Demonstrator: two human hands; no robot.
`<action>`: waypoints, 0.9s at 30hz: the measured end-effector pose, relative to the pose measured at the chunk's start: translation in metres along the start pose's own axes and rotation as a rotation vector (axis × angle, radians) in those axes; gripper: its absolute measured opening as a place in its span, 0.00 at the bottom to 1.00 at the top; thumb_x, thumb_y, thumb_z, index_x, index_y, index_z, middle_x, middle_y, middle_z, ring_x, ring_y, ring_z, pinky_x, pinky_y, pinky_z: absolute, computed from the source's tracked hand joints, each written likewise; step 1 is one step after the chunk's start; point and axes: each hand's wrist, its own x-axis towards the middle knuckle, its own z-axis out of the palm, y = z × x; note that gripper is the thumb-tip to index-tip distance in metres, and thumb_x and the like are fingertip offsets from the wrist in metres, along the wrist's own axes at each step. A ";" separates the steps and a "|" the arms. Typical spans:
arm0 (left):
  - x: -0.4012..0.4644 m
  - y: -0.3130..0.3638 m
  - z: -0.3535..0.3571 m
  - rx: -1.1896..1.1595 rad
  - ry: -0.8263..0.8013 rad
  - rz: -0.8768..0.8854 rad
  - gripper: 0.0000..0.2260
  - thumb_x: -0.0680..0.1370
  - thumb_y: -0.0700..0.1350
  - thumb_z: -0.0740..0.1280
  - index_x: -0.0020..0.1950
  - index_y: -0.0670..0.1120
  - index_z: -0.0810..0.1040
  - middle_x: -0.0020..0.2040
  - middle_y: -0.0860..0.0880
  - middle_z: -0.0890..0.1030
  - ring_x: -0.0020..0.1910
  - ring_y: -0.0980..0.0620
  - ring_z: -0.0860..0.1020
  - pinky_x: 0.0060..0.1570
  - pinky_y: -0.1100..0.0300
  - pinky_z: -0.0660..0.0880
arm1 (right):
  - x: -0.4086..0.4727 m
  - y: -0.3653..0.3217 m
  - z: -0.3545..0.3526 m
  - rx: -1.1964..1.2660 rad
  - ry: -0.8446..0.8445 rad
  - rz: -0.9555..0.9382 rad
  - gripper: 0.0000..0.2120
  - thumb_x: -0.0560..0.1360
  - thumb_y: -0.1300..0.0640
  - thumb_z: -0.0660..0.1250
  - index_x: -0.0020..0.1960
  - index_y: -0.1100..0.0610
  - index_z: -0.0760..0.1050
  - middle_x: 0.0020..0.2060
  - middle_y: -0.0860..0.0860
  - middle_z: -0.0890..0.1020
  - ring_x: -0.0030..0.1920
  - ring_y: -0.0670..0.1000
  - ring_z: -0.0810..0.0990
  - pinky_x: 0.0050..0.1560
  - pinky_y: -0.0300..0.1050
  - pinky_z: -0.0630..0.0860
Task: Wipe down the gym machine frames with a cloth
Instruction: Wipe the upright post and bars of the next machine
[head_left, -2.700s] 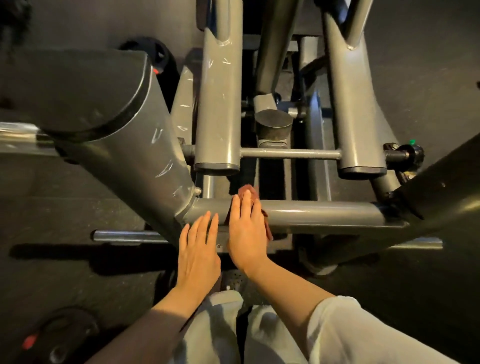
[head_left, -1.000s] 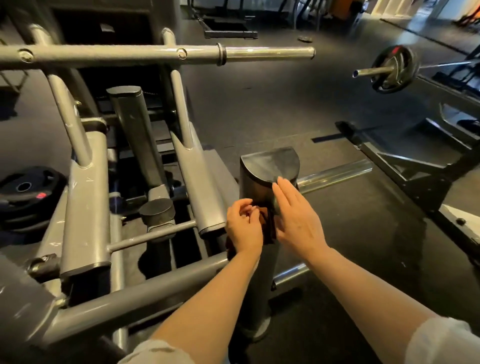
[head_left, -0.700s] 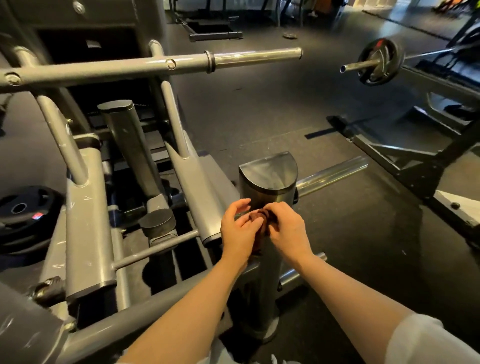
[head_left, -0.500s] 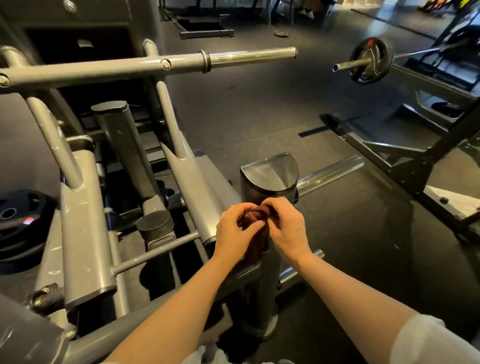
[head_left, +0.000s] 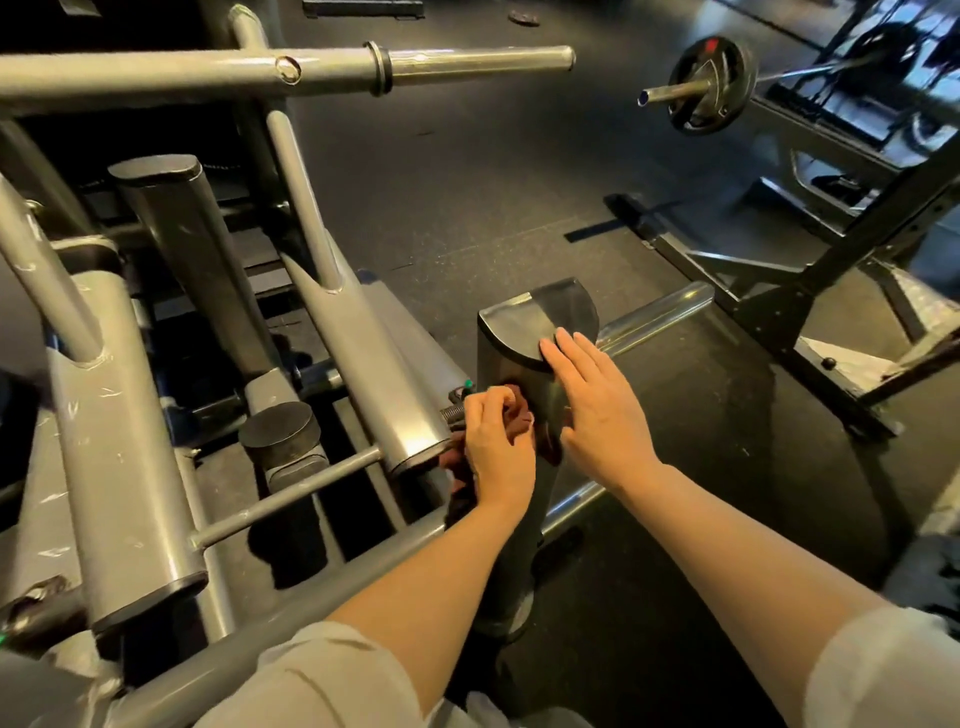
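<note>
Since half a second ago the right hand (head_left: 597, 410) has been opened off the cloth (head_left: 519, 415) and laid flat, fingers straight, against the upright post (head_left: 540, 322) at the centre of the frame, fingertips at its cap rim, while the cloth, just below that cap, is left bunched in the curled fingers of the left hand (head_left: 496, 441). A judged risk is that the loose tail hanging below the left hand could be snagged on the spring bolt (head_left: 453, 413) just beside it, or that only a narrow strip of the post would be wiped by so crumpled a wad.
</note>
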 end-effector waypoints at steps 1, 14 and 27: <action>-0.002 -0.008 0.003 0.009 -0.002 -0.077 0.13 0.72 0.30 0.67 0.47 0.47 0.72 0.48 0.48 0.72 0.45 0.53 0.73 0.48 0.61 0.72 | 0.001 0.000 -0.001 -0.009 0.000 0.004 0.40 0.69 0.67 0.70 0.78 0.57 0.59 0.77 0.55 0.60 0.78 0.54 0.55 0.76 0.45 0.48; 0.001 -0.024 -0.007 -0.120 0.071 -0.160 0.09 0.74 0.33 0.69 0.47 0.46 0.77 0.51 0.50 0.76 0.50 0.54 0.75 0.55 0.62 0.76 | 0.000 -0.014 0.001 0.018 -0.011 0.136 0.42 0.71 0.69 0.67 0.80 0.53 0.53 0.79 0.48 0.53 0.79 0.48 0.47 0.70 0.38 0.50; 0.005 -0.037 -0.007 -0.102 -0.033 -0.302 0.12 0.75 0.33 0.65 0.42 0.50 0.70 0.47 0.48 0.76 0.46 0.52 0.76 0.49 0.56 0.76 | 0.002 -0.018 0.000 -0.008 -0.029 0.138 0.41 0.72 0.70 0.67 0.79 0.54 0.53 0.79 0.49 0.54 0.79 0.49 0.48 0.72 0.40 0.51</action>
